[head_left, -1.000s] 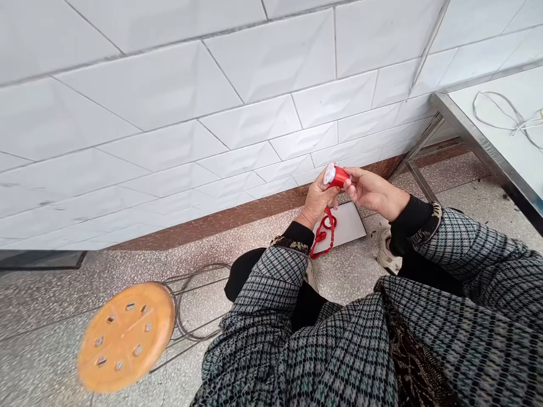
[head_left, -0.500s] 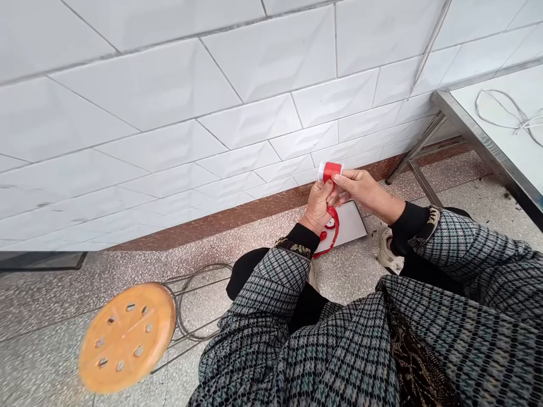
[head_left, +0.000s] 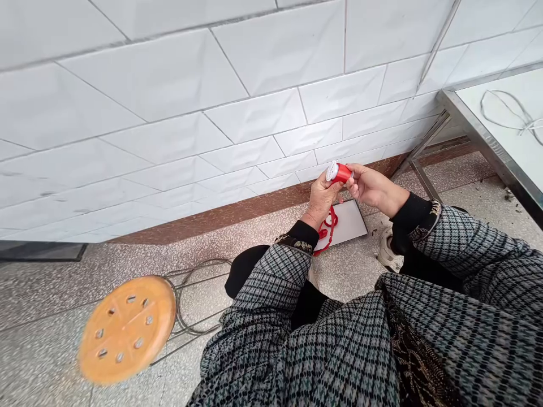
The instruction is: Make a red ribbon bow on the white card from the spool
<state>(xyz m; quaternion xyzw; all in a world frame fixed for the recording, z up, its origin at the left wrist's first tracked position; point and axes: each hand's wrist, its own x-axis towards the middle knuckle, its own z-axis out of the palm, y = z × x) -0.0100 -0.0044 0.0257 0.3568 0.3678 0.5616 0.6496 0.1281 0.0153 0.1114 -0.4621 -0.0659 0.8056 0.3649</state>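
Note:
A spool of red ribbon [head_left: 343, 174] with white end discs is held up between both hands, tilted, one disc turned partly toward me. My left hand [head_left: 320, 199] is closed on its left end, thumb along the side. The fingers of my right hand [head_left: 374, 188] pinch its right end. Below the hands, a loose length of red ribbon [head_left: 334, 220] hangs over a white, flat, box-like piece [head_left: 350, 224] on the floor. Another small red item [head_left: 323, 233] is there, partly hidden by the ribbon; I cannot make out its kind.
An orange round stool seat [head_left: 127, 330] with metal legs [head_left: 195, 299] lies on its side at left. White tiled wall [head_left: 254, 121] rises in front. At right stands a metal-edged table [head_left: 504, 150] with a pale cable [head_left: 515, 110] on it. My shoe [head_left: 388, 251] is near the box-like piece.
The spool has turned, its white disc now facing me more, and has shifted slightly right. My right hand's grip has moved to its right end. The view has shifted slightly.

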